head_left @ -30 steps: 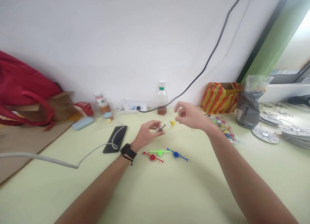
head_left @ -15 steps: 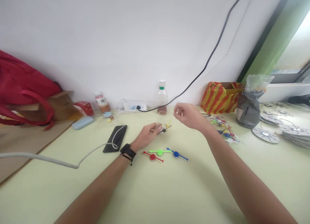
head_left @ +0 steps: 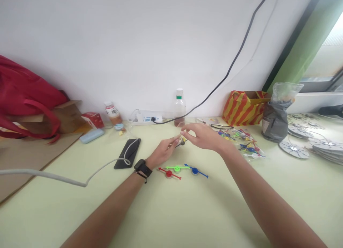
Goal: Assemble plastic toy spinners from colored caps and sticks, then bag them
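Note:
In front of the wall, my left hand (head_left: pixel 164 149) is closed on black and yellow arrow spinners (head_left: pixel 182 143), partly hidden by the fingers. Something clear, perhaps thin plastic, shows faintly at the fingertips. My right hand (head_left: pixel 200 135) meets it from the right, thumb and fingers bent together over the yellow part; what they pinch is hidden. Nearer me on the table lie a red arrow spinner (head_left: pixel 168 174), a green arrow spinner (head_left: pixel 177 168) and a blue arrow spinner (head_left: pixel 195 170), close together in a row.
Bags of coloured spinners (head_left: pixel 250 146) lie right of my right hand. Beyond are a striped bag (head_left: pixel 242 110), a grey bag (head_left: pixel 275 121) and round discs (head_left: pixel 294 150). A bottle (head_left: pixel 180 107) stands behind my hands. A black phone (head_left: pixel 127 154) with a cable lies left.
My right hand has moved left and down to my left hand, its fingertips now at the held spinners. The left hand has barely shifted. The three spinners on the table stay put.

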The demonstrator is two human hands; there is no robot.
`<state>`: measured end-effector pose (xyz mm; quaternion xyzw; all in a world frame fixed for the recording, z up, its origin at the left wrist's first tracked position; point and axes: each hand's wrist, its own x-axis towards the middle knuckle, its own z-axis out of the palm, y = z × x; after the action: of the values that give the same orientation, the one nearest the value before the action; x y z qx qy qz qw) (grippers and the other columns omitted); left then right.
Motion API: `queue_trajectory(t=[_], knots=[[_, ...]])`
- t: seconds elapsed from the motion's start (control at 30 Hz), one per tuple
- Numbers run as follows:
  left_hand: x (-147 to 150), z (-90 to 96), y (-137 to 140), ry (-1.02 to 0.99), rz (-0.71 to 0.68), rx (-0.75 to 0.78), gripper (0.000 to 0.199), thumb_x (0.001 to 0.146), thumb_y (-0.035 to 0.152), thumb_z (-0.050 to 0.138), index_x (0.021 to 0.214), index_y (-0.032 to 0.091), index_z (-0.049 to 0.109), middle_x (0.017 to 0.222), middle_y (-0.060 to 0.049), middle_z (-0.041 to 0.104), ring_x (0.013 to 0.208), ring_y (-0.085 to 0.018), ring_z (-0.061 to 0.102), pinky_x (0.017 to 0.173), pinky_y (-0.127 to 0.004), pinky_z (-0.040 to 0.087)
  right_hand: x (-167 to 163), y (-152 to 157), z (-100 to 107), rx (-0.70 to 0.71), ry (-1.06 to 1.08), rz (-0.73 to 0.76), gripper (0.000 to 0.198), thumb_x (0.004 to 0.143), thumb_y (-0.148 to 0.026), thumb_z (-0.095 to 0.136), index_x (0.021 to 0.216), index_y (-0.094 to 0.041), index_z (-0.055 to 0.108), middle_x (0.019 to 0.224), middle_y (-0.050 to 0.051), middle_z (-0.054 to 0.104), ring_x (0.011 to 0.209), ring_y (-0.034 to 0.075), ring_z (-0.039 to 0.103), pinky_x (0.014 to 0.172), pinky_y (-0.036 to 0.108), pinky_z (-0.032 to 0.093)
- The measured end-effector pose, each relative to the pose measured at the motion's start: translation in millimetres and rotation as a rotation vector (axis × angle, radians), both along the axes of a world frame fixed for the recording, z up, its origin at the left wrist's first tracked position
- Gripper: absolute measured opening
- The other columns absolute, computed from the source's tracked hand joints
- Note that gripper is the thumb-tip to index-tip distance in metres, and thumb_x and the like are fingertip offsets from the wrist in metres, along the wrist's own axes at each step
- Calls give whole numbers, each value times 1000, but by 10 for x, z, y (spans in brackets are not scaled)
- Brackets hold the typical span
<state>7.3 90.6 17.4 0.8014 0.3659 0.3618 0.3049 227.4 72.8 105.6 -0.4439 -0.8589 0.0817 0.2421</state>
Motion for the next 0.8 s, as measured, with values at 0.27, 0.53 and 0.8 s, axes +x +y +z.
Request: queue_trajectory(t=[0.27, 0.53, 0.8], knots=[[45, 32, -15, -29, -21, 31, 49, 103, 52, 43, 136, 23, 66, 109, -4, 76, 97, -25, 69, 85, -33, 54, -9, 8, -21, -89, -76, 9, 33, 99, -43, 52, 90, -23, 77, 91, 7, 77, 85, 23, 68, 74, 30, 44], [-28, -37, 63, -137, -8, -113, 55, 102, 55, 46, 147, 24, 55, 125, -10, 73, 113, -26, 69, 96, -38, 55, 90, 58, 50, -111, -45, -27, 36, 95, -43, 57, 75, -20, 75, 73, 4, 72, 66, 18, 62, 63, 28, 40], [-16, -19, 98, -236, -11, -268, 62, 101, 61, 43, 146, 20, 54, 116, -14, 74, 84, -21, 75, 65, -28, 60, 88, -8, 208, -124, 201, -70, 34, 93, -45, 56, 84, -20, 77, 79, 3, 74, 61, 15, 60, 59, 27, 41]])
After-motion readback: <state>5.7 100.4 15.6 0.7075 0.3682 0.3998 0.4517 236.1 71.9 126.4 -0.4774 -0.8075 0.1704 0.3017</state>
